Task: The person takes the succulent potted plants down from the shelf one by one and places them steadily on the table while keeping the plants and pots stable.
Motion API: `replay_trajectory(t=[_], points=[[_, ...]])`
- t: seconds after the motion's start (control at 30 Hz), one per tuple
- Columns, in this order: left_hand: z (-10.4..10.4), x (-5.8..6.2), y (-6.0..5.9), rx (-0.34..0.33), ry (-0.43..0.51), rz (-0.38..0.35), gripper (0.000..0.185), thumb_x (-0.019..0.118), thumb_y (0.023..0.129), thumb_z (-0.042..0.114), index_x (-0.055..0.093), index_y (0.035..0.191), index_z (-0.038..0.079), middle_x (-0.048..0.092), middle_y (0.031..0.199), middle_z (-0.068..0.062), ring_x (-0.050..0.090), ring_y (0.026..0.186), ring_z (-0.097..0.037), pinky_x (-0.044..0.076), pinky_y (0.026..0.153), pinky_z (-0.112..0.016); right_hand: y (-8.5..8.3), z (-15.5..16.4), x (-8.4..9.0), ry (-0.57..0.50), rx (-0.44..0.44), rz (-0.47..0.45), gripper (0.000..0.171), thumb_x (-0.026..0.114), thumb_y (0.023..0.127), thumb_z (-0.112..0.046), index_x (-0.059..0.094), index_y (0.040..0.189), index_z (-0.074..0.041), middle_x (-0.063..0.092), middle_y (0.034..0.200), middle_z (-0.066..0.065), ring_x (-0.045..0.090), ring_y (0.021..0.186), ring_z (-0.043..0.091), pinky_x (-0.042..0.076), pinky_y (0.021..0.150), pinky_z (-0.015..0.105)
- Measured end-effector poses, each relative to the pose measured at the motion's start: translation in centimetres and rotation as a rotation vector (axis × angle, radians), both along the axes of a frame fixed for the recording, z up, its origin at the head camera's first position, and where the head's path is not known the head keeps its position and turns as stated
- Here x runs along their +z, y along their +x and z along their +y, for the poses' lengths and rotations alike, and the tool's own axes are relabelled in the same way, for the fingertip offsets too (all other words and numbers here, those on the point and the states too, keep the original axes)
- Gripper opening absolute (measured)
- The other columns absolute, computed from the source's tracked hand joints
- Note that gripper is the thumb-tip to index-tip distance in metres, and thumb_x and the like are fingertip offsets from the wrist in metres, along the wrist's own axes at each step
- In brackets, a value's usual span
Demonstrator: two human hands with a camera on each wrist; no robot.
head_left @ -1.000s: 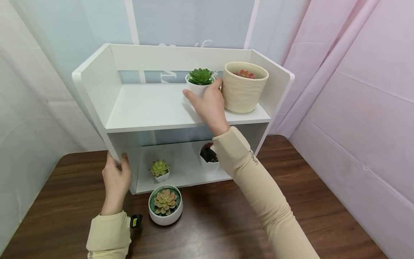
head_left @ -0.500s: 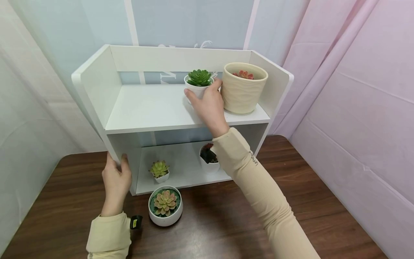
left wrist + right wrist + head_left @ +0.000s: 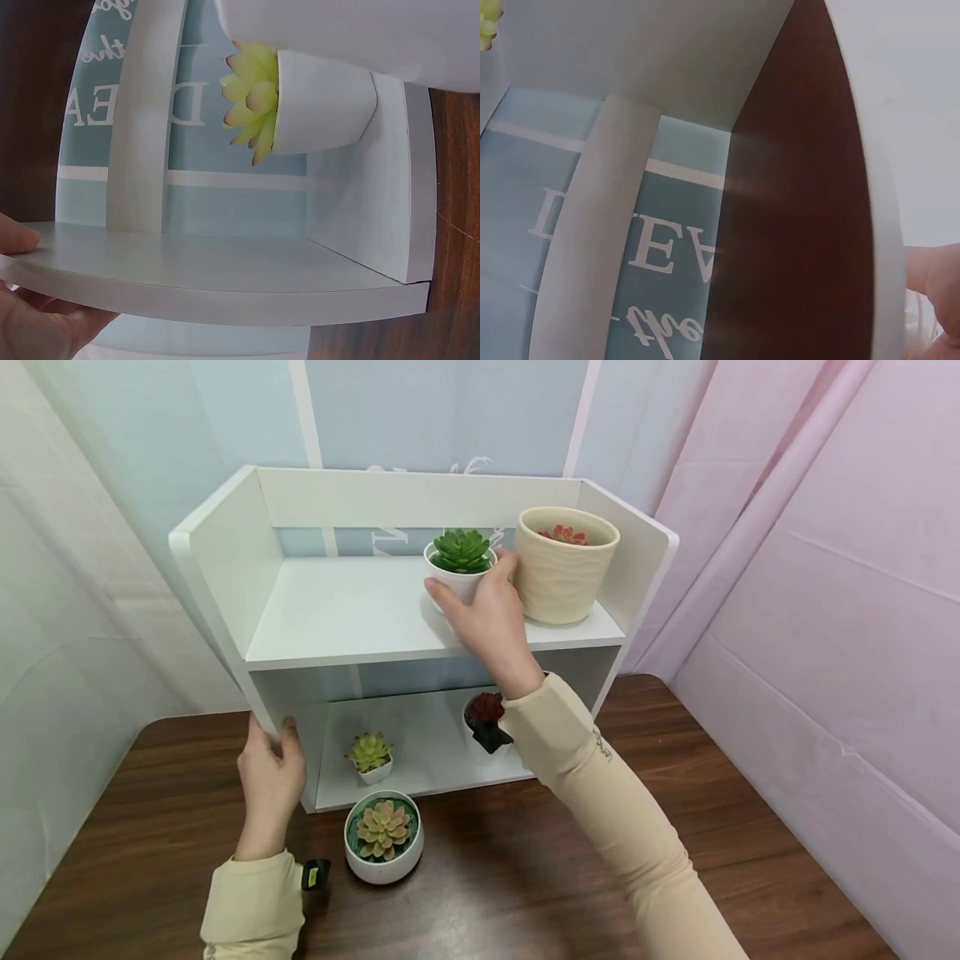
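Your right hand (image 3: 487, 614) grips the small white pot (image 3: 459, 578) with the green succulent and has lifted it slightly, drawing it back from the cream pot (image 3: 564, 568) at the shelf's (image 3: 337, 635) upper right end. Your left hand (image 3: 270, 781) still clasps the shelf's left front edge.

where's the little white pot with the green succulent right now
In the head view, the small white pot with the green succulent sits on the white shelf unit's upper shelf, right of centre, beside the ribbed cream pot, with the right hand around it.
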State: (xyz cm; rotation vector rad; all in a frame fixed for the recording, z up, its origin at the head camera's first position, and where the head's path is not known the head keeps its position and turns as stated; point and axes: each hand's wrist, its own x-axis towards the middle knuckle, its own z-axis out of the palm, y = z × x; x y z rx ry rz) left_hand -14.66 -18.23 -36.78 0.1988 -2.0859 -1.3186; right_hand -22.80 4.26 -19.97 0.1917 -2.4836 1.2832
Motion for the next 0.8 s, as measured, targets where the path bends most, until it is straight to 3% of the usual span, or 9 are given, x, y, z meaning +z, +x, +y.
replay_trajectory(t=[0.47,0.8], points=[[-0.3,0.1,-0.2,-0.002,0.002,-0.006,0.039,0.043,0.099,0.011,0.044,0.134,-0.006,0.054,0.125,-0.037,0.053,0.111,-0.055,0.042,0.082,-0.069,3.7,1.1,-0.2,-0.024,0.112,0.135,0.079,0.072,0.085,-0.035,0.023,0.139,-0.005,0.052,0.132,0.015,0.052,0.12,0.022,0.039,0.102,0.037],[-0.5,0.1,-0.2,0.002,-0.003,-0.007,0.039,0.043,0.099,0.011,0.043,0.134,-0.006,0.054,0.124,-0.038,0.054,0.11,-0.055,0.043,0.081,-0.069,6.2,1.8,-0.5,-0.022,0.164,0.154,0.076,0.072,0.085,-0.034,0.024,0.138,-0.007,0.053,0.131,0.011,0.053,0.117,0.019,0.042,0.1,0.039]])
